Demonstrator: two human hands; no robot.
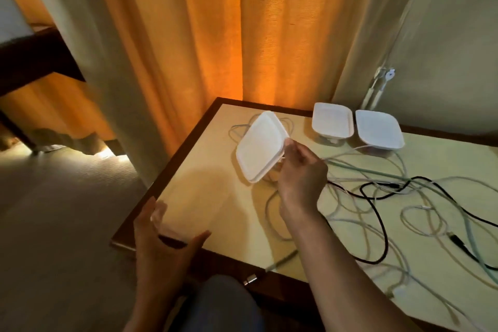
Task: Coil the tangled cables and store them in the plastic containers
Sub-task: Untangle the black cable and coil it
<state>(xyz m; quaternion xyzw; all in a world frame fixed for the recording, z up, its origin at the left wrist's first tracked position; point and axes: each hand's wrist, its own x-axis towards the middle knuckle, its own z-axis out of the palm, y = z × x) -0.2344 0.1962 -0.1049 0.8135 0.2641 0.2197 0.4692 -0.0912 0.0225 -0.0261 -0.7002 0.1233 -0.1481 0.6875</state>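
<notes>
My right hand pinches a white container lid by its right edge and holds it tilted above the table. My left hand is at the table's front left corner, thumb and fingers spanning a faint clear container that is hard to make out. Two more containers with white lids stand side by side at the back. Tangled cables, pale ones and a black one, sprawl over the right half of the table. Another pale cable lies behind the lid.
Orange and cream curtains hang right behind the table. One cable end reaches over the dark front rim. Carpeted floor lies to the left, with dark furniture further back. My knee is under the front edge.
</notes>
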